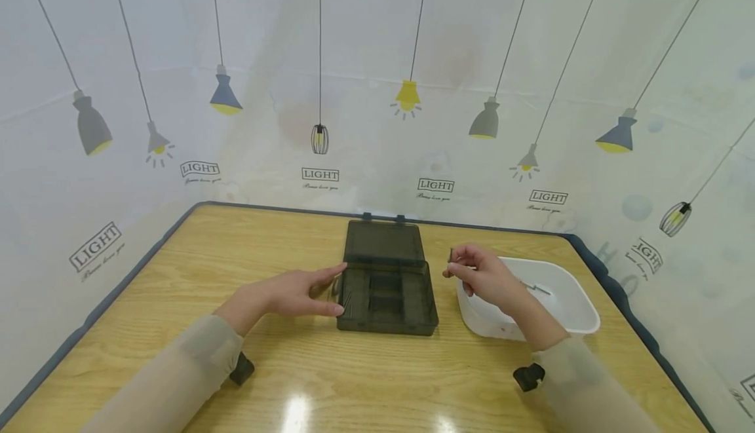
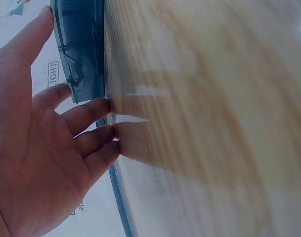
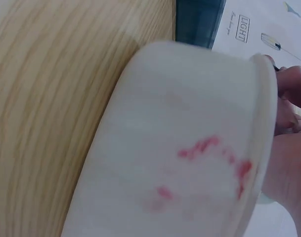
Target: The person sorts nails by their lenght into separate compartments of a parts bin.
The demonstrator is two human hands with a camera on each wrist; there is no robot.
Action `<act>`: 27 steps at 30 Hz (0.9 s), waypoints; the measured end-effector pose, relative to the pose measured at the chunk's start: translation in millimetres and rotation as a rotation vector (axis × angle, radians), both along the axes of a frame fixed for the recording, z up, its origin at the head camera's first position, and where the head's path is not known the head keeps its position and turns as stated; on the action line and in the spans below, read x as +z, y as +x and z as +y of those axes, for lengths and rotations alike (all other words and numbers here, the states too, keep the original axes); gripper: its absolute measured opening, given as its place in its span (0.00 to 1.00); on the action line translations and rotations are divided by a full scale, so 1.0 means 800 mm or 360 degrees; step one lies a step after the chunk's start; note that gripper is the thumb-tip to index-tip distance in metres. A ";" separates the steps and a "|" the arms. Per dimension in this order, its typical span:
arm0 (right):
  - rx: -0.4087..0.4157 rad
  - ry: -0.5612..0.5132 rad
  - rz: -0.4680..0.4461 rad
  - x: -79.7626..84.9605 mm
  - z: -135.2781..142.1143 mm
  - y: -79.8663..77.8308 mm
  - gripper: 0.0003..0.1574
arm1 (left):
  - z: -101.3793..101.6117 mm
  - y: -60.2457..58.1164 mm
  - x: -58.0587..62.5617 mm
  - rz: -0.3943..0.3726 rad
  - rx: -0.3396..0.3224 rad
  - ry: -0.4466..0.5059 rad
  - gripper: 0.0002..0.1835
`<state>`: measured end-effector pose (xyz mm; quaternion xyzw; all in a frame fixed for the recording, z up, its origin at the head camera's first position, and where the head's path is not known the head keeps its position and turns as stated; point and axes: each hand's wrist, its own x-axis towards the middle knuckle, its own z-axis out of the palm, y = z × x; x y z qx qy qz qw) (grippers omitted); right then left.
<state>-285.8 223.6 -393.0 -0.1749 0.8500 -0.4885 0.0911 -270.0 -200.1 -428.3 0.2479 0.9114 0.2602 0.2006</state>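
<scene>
A dark translucent plastic box (image 1: pixel 386 323) stands with its lid (image 1: pixel 383 242) folded back. My left hand (image 1: pixel 291 293) is at its left side with fingers spread; the thumb and index fingertip touch the box, and other fingertips rest on the table in the left wrist view. Several thin rods (image 1: pixel 348 303) lie in the box's left compartment. My right hand (image 1: pixel 486 280), over the left rim of a white basin (image 1: pixel 492 321), pinches a small thin dark piece (image 1: pixel 451 256) whose kind is too small to tell. In the right wrist view the basin wall (image 3: pixel 175 123) hides much of that hand.
A few thin metallic pieces (image 1: pixel 537 287) lie inside the basin. The wooden table (image 1: pixel 366 380) ends at a dark edge against a white backdrop (image 1: pixel 377 125) printed with hanging lamps. Red marks (image 3: pixel 204 145) spot the basin's outer wall.
</scene>
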 end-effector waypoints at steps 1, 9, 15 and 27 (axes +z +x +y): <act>0.0005 -0.0001 -0.0006 -0.001 -0.005 0.000 0.11 | 0.000 0.000 0.000 0.0000 -0.0001 0.0002 0.55; 0.0082 -0.0090 -0.0070 -0.008 -0.041 0.000 0.11 | -0.001 -0.001 -0.001 0.0006 0.0000 -0.0005 0.55; 0.0108 -0.0143 -0.0116 -0.007 -0.067 0.005 0.12 | 0.000 0.000 0.000 0.0010 -0.0002 -0.0011 0.55; 0.0144 -0.0239 -0.0208 -0.011 -0.113 0.008 0.11 | 0.003 0.003 0.004 0.0021 -0.0006 -0.0034 0.55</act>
